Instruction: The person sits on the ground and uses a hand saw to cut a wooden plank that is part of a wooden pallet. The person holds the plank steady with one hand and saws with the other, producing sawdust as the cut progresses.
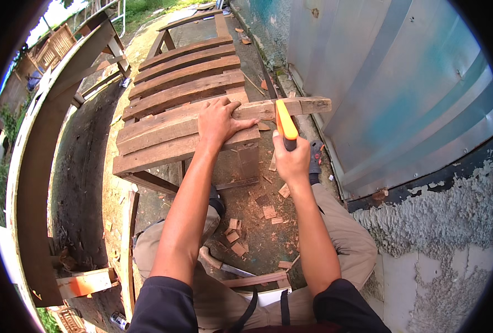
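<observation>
The slatted wooden surface (186, 74) carries a plank (252, 111) along its near edge, one end jutting past the right edge. A saw (286, 123) crosses that overhang. The left hand (218, 123) presses the plank, fingers spread, thumb toward the blade; the right hand (292, 161) has its fingers clamped around the saw's handle. If the plank twists under that one-handed hold, the blade could jump toward the thumb; unsupported, the overhang could sag and splinter. Offcuts (269, 212) litter the ground below.
</observation>
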A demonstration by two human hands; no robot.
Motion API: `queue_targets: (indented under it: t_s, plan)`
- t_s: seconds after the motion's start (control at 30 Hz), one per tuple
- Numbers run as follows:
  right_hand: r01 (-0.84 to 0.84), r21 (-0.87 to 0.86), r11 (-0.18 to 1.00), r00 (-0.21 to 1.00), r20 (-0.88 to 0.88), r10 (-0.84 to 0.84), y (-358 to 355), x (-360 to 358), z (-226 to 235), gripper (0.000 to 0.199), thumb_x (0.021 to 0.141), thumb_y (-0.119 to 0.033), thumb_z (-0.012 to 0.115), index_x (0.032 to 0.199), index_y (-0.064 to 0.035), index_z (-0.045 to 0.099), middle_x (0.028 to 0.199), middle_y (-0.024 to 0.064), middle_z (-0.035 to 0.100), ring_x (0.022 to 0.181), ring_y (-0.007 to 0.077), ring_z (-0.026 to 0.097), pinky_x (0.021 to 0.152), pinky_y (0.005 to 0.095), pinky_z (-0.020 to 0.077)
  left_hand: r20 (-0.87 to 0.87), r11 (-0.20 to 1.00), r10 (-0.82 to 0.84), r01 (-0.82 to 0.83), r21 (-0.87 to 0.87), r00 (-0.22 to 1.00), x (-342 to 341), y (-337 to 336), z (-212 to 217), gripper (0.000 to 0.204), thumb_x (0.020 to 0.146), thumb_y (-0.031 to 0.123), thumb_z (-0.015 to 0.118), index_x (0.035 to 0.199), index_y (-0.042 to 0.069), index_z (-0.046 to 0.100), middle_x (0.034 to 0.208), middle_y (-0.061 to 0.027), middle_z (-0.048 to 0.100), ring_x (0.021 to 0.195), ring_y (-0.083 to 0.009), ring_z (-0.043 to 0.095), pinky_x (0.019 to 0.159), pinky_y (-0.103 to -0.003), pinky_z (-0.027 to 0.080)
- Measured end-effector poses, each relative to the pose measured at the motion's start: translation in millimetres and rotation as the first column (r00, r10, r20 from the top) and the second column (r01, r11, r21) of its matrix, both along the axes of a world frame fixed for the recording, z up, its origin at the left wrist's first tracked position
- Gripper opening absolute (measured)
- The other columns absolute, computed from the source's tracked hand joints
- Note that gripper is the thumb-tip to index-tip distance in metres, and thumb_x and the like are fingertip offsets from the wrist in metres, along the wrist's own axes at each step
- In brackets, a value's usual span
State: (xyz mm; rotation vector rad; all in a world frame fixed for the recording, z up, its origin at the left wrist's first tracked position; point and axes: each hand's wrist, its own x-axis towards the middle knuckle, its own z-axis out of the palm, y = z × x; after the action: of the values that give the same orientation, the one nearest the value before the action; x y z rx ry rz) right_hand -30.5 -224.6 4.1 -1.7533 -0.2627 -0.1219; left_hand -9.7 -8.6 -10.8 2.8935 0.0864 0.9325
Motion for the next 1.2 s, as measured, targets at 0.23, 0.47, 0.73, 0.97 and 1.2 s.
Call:
queue_targets:
  t_s: [0.23,0.47,0.73,0.97,1.2]
  plan:
    - [-0.008,-0.014,1.0,0.999,0.053,0.009,-18.4,-28.9,-13.6,0.033,0.095,-0.02,0.07,0.07,-0.0001,0.061,0.058,-0.0026,0.054,0.053,0.0088,0.048,0.052,0.033,0.0366,-0.041,1.0,0.024,-0.024,-0.013,0.999,-0.2,10.3,0.5,0.078,0.066,0.077,0.076,0.109,0.012,0.081,0.108,-0.0117,0.074,0.103,-0.0269,0.069,0.095,-0.04,0.049]
    - [-0.046,-0.095,0.994,0.996,-0.083,0.038,-134.7,-211.1,-22.9,0.023,0.091,-0.006,0.068,0.071,0.0016,0.059,0.054,0.0044,0.051,0.047,0.0136,0.05,0.048,0.0332,0.0389,-0.021,1.0,0.017,-0.018,-0.015,1.0,-4.0,8.6,-7.0,0.073,0.067,0.075,0.077,0.107,0.013,0.081,0.101,-0.0086,0.073,0.1,-0.0262,0.069,0.092,-0.04,0.049]
    - [-0.012,0.096,0.995,0.985,-0.168,0.028,-52.0,-61.2,-23.7,0.026,0.096,-0.013,0.068,0.077,0.0038,0.063,0.061,-0.0011,0.055,0.057,0.0066,0.046,0.053,0.0307,0.0361,-0.014,1.0,0.016,-0.017,-0.016,1.0,-1.3,2.7,-4.7,0.074,0.067,0.076,0.076,0.106,0.013,0.082,0.1,-0.0083,0.074,0.098,-0.027,0.07,0.091,-0.039,0.051]
    - [-0.007,-0.063,0.998,0.999,-0.049,0.004,-2.0,-5.3,6.2,0.033,0.093,-0.02,0.068,0.071,0.0034,0.062,0.057,0.0061,0.059,0.055,0.0138,0.055,0.056,0.0383,0.043,0.033,0.999,0.022,-0.023,0.042,0.999,0.8,9.9,-9.4,0.075,0.066,0.08,0.073,0.104,0.016,0.082,0.095,-0.0069,0.072,0.093,-0.0237,0.069,0.086,-0.037,0.051]
    - [-0.075,-0.051,0.996,0.994,-0.085,0.07,-140.1,-196.0,-41.7,0.019,0.097,-0.009,0.066,0.082,-0.0027,0.057,0.058,-0.0005,0.052,0.048,0.0061,0.045,0.046,0.0253,0.0341,0.004,0.999,0.031,-0.031,-0.016,1.0,-2.4,10.0,-10.1,0.069,0.07,0.075,0.075,0.104,0.015,0.08,0.098,-0.0037,0.071,0.097,-0.0225,0.068,0.09,-0.038,0.05]
